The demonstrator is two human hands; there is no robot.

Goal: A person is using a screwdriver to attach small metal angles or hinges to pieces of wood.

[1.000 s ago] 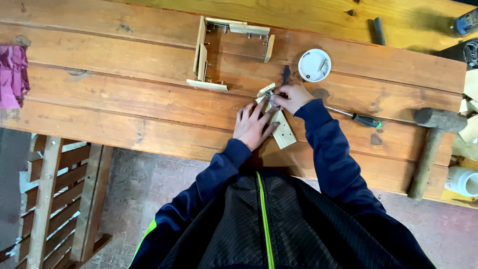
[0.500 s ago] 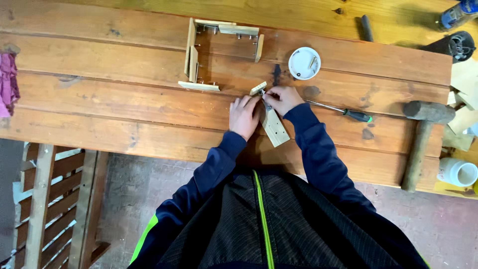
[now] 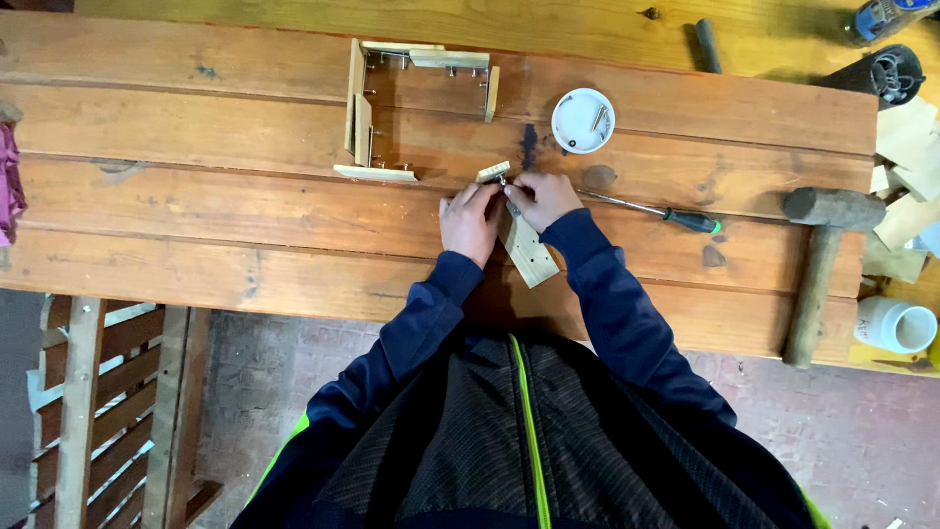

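Both hands meet at the tabletop (image 3: 196, 211) centre. Left hand (image 3: 470, 220) presses flat, fingers together, on the pale wood block (image 3: 529, 253), long axis running toward the person. Right hand (image 3: 541, 196) pinches a small screw (image 3: 502, 182) at the block's far end.

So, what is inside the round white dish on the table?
The round white dish holds a few small metal screws or nails, near its right side. Their exact number cannot be seen; nothing covers the dish.

head cam | above, facing straight down | mid-range over workbench (image 3: 196, 225) | single view
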